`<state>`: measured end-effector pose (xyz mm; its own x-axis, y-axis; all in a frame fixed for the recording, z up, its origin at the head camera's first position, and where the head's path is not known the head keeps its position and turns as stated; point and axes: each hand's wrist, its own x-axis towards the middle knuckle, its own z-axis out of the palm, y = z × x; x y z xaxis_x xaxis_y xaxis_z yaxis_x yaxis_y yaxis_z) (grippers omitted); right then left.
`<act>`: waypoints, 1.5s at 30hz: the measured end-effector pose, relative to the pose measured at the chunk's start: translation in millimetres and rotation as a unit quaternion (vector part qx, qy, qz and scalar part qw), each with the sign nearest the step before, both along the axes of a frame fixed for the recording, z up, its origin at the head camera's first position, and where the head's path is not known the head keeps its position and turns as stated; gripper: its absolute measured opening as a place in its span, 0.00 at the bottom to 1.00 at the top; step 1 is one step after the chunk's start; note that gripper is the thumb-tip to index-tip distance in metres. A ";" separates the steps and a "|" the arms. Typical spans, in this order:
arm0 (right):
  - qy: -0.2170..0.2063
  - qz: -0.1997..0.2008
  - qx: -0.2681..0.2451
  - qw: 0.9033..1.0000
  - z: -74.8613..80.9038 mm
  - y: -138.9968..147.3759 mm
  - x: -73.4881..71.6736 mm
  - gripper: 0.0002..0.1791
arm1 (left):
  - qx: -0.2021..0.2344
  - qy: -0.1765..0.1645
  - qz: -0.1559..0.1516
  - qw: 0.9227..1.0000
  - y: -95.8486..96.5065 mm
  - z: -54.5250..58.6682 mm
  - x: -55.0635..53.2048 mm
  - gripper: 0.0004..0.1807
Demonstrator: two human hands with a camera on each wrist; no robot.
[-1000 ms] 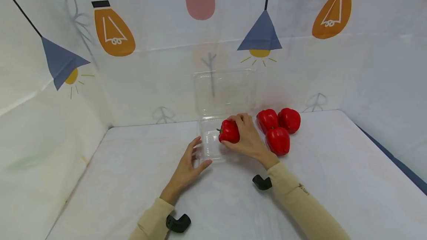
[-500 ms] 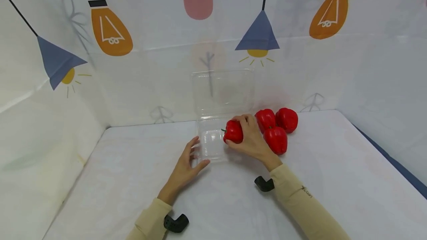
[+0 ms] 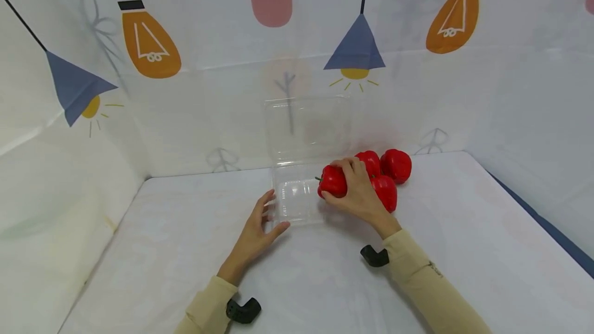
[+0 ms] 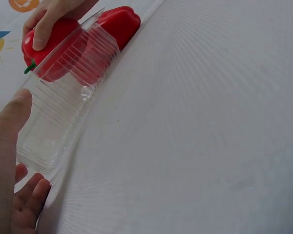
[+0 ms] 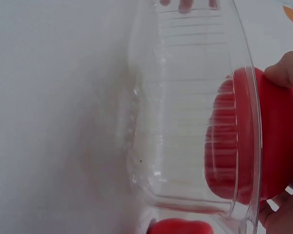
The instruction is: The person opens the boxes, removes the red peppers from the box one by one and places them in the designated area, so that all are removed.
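My right hand (image 3: pixel 358 194) grips a red bell pepper (image 3: pixel 333 182) with thumb and fingers, its green stem pointing left. The pepper is at the right side of a clear plastic clamshell box (image 3: pixel 293 196); in the right wrist view its lower part shows through the ribbed wall, below the rim. At the box's front left corner is my left hand (image 3: pixel 252 231), fingers along the left wall and thumb at the near edge. In the left wrist view the thumb (image 4: pixel 20 105) lies right at the rim, fingers low by the base. The clear lid (image 3: pixel 301 125) stands up behind.
Just right of the box sit three more red bell peppers (image 3: pixel 396 165) in a cluster, two partly hidden by the right hand. A white cloth (image 3: pixel 176 231) covers the table. Behind it hangs a white sheet (image 3: pixel 223 97) printed with lamps.
My right hand has carried the bell pepper from the box's middle to its right side, now overlapping the other peppers in the head view. The left hand has stayed at the box's corner.
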<state>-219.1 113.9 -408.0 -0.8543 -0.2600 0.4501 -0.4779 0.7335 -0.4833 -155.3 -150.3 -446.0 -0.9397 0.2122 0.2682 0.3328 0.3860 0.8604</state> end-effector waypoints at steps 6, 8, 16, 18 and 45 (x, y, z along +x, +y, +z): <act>0.001 -0.001 -0.021 1.000 4.0 8.0 0.9 0.39 | 0.005 0.007 -0.003 1.000 -0.4 0.0 -1.1 0.44; 0.004 0.000 -0.028 1.000 4.7 10.7 1.3 0.38 | 0.005 0.008 -0.004 1.000 -0.4 -0.3 -1.2 0.44; -0.009 -0.003 -0.059 0.998 8.3 20.3 4.6 0.36 | 0.007 0.008 -0.002 1.000 -0.1 -0.3 -0.2 0.44; -0.009 -0.003 -0.064 0.998 9.8 21.6 5.3 0.36 | 0.005 0.006 -0.001 1.000 -0.1 0.2 0.1 0.44; -0.026 -0.048 -0.105 0.993 17.5 58.3 7.2 0.37 | -0.013 0.023 0.014 1.000 -3.9 -26.4 -13.4 0.45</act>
<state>-211.9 172.2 -390.5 -0.8941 -0.0821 0.4402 -0.3813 0.6552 -0.6522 -168.7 -154.2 -472.3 -0.9325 0.1929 0.3054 0.3597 0.4185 0.8340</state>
